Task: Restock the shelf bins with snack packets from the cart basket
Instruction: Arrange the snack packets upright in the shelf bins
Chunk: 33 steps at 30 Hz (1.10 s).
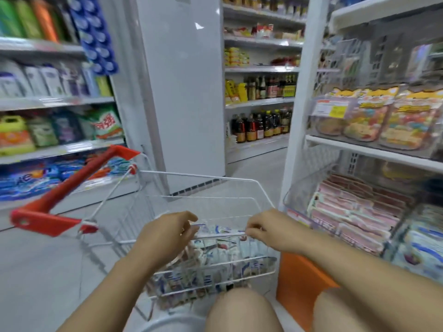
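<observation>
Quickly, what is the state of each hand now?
Left hand: fingers curled over the cart basket, grip cannot be told.
Right hand: grips the cart basket rim.

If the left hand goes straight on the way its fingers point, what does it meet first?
Probably the snack packets in the cart basket: the left hand points its curled fingers right and down over the near rim. Depth is unclear.
</observation>
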Tool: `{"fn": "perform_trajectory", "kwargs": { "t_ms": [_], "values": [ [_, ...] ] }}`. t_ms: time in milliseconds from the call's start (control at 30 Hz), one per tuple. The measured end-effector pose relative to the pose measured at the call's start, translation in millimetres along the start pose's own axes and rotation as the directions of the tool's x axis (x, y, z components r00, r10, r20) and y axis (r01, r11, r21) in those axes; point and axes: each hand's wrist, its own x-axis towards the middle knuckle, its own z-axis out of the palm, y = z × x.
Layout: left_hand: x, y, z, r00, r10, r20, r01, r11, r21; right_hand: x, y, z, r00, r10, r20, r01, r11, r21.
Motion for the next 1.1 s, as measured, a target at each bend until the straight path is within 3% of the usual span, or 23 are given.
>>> {"fn": "perform_trajectory", "kwargs": {
  "t_ms": [367,433,500,567,767,933,1100],
  "values": [
    [-8,5,27,0.964,0.082,-0.252,-0.046,0.989,0.143,50,6,-3,0.944,0.048,0.326,-0.083,0.992,0.096],
    [-7,3,32,0.961,0.072,-0.266,-0.037,0.990,0.136,69,11,12,0.861,0.103,0.497,-0.139,0.990,0.036],
    [-7,1,35,0.958,0.075,-0.278,-0.038,0.990,0.135,80,13,26,0.714,0.195,0.672,-0.237,0.971,-0.029],
    [-8,2,35,0.952,0.092,-0.290,-0.054,0.989,0.136,85,14,36,0.609,0.245,0.755,-0.297,0.952,-0.069],
    [-9,3,34,0.943,0.083,-0.323,-0.042,0.990,0.132,85,10,38,0.511,0.256,0.820,-0.429,0.903,-0.014],
    [-10,5,34,0.940,0.093,-0.328,-0.049,0.989,0.139,92,-1,36,0.472,0.278,0.837,-0.451,0.892,-0.042],
    [-10,4,34,0.943,0.095,-0.320,-0.048,0.987,0.153,85,3,39,0.569,0.164,0.806,-0.401,0.911,0.097]
  ]
}}
